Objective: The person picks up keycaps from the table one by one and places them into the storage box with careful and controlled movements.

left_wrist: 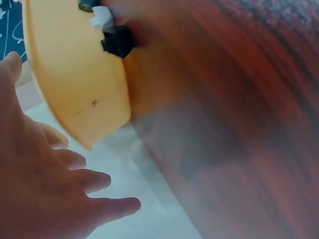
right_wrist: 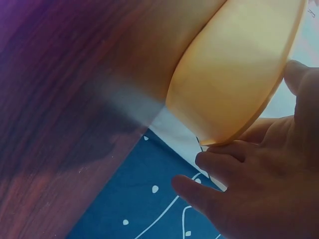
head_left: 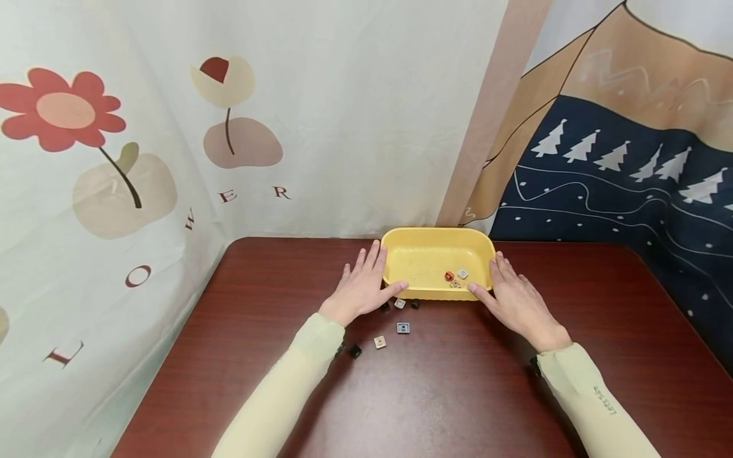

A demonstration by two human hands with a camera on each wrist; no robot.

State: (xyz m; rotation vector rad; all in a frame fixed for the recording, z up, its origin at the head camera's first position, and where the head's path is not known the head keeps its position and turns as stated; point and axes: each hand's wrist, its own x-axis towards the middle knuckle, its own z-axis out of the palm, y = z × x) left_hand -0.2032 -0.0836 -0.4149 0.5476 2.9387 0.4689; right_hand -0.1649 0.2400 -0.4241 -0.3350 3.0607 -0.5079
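A yellow rectangular plastic basin [head_left: 439,295] stands at the back of the table, between both hands. At its left end is my left hand [head_left: 361,286], fingers straight and spread, thumb laid over the near left corner of the rim. My right hand [head_left: 518,304] lies along the right end, thumb at the near rim and fingers extended beside the wall. In the right wrist view, that thumb touches the basin rim [right_wrist: 276,97]. Inside the basin are an orange piece [head_left: 449,276], a white piece [head_left: 462,273] and a beige piece [head_left: 455,284], small and keycap-like.
More small keycap-like pieces lie before the basin: a white one [head_left: 399,304], a black one [head_left: 415,305], a blue one [head_left: 403,328], a beige one [head_left: 380,342] and another black one [head_left: 355,351]. Behind the dark red-brown table [head_left: 458,394] hangs a printed curtain [head_left: 355,127].
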